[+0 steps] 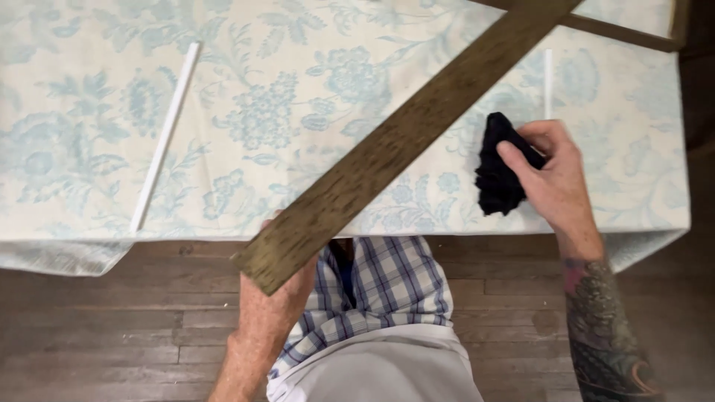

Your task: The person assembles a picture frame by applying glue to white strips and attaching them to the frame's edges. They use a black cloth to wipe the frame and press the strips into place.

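We hold the plank (406,138) by its near end in our left hand (272,301); it runs diagonally over the tabletop (89,97) toward the far right corner. Right of the plank, our right hand (555,175) presses the cloth (499,167) on the tabletop. One rod (165,135) lies at left, another rod (548,82) behind the cloth.

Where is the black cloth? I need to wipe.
Head view, right side: the cloth is in the right hand, beside the plank.

The plank (402,138) is dark, matt, rough-grained wood; the rag (497,167) soft black cloth. Pale flowered fabric (298,97) covers the bench, with smooth white rods (165,137); worn floorboards (112,320) lower left.
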